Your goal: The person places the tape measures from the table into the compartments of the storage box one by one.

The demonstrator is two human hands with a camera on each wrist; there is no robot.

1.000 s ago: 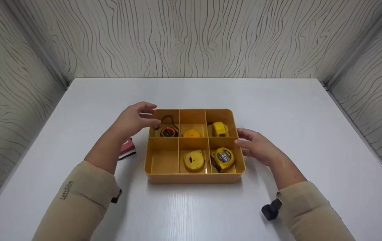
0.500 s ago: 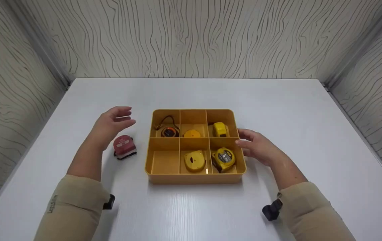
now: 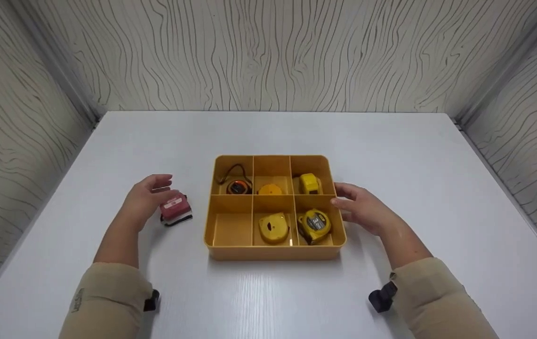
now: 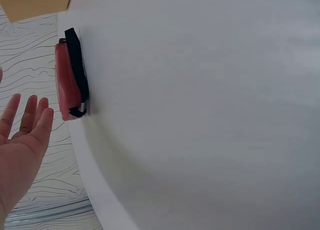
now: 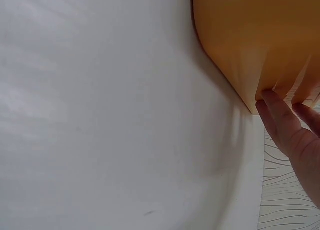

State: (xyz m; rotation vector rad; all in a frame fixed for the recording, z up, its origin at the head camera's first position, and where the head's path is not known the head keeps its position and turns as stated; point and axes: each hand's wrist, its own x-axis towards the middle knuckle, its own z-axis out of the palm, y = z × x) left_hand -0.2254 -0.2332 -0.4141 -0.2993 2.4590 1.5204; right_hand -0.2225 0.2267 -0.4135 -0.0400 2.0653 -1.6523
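Observation:
My left hand [image 3: 142, 200] hovers at the left side of a red tape measure [image 3: 174, 207] with a black strap. Its fingers are spread and hold nothing, as the left wrist view also shows beside the red tape measure [image 4: 68, 79]. A yellow six-compartment organizer box [image 3: 273, 253] stands in the middle of the table. At the box's right wall rests my right hand [image 3: 362, 207], its fingertips touching the wall in the right wrist view. Inside the box lie a yellow 3 m tape measure [image 3: 316, 223] and a plain yellow tape measure [image 3: 274, 228] in the front row.
The back row holds a black-and-orange round item [image 3: 239, 187] with a cord, a partly hidden orange-yellow item [image 3: 269, 189] and a yellow tape measure [image 3: 309, 183]. The front left compartment is bare. A patterned wall [image 3: 273, 56] rises behind the white table [image 3: 273, 132].
My left hand has left the box's back left corner, moving left and then down toward the red tape measure. The right hand stays at the box wall.

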